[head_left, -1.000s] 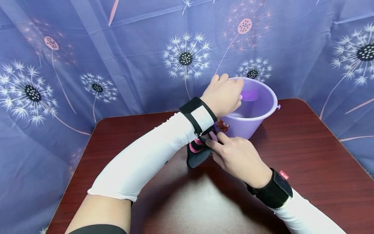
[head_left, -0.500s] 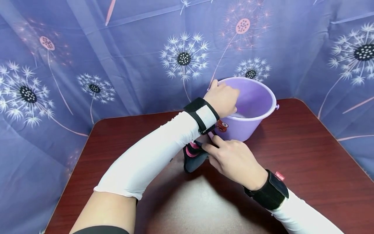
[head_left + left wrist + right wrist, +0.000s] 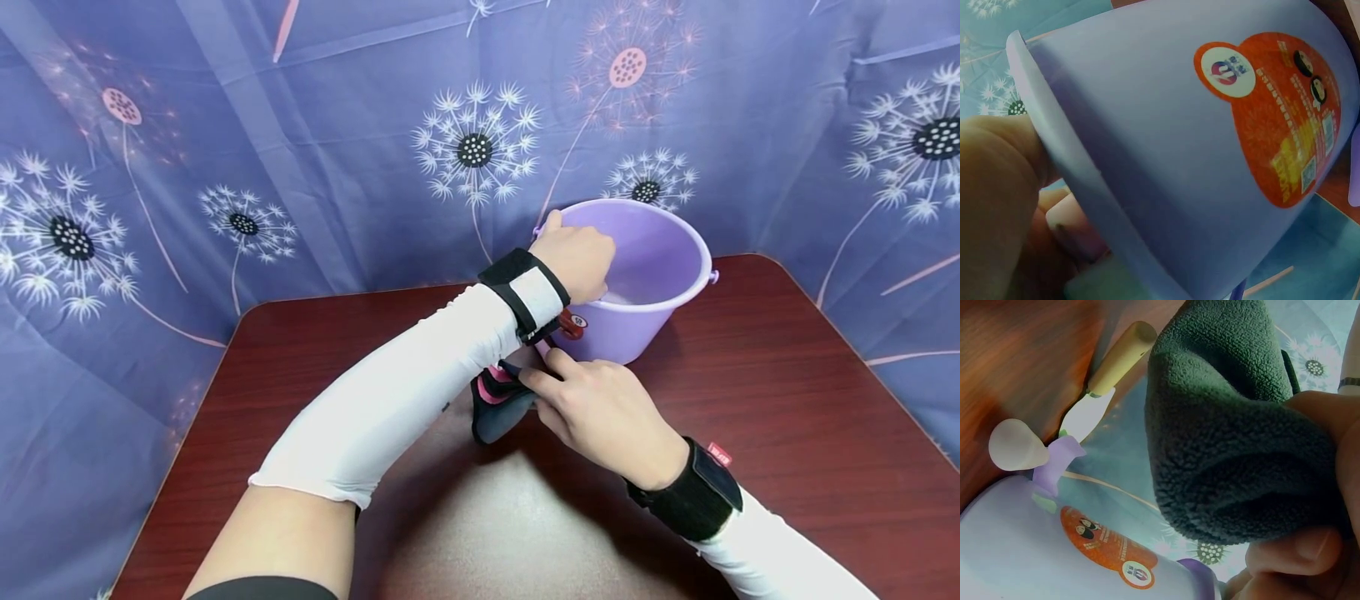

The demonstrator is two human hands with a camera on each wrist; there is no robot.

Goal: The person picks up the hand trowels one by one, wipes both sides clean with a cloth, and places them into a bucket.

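A lilac bucket [image 3: 637, 333] stands upright on the table. My left hand [image 3: 573, 258] bends over its near-left rim, fingers curled down inside. In the left wrist view a fingertip [image 3: 1079, 228] lies close behind the rim beside a pale greenish patch; whether it holds this or the rim is unclear. My right hand [image 3: 600, 408] grips a folded, dark grey fleecy cloth [image 3: 1229, 444] left of the bucket. Pink and black bands [image 3: 495, 387] show at the cloth in the head view. The left forearm partly hides it.
The right wrist view shows a wooden-handled tool [image 3: 1122, 359] with a whitish end, a white rounded piece [image 3: 1017, 445] and a purple piece [image 3: 1059, 464] near the bucket. An orange-red sticker [image 3: 1285, 125] marks the bucket's side. A dandelion-patterned curtain [image 3: 360, 150] hangs behind the table [image 3: 810, 400].
A small purple piece showing by my left fingers, and a deeper purple area inside the bucket, are no longer visible. The left hand has sunk slightly; the right hand and cloth shifted slightly nearer.
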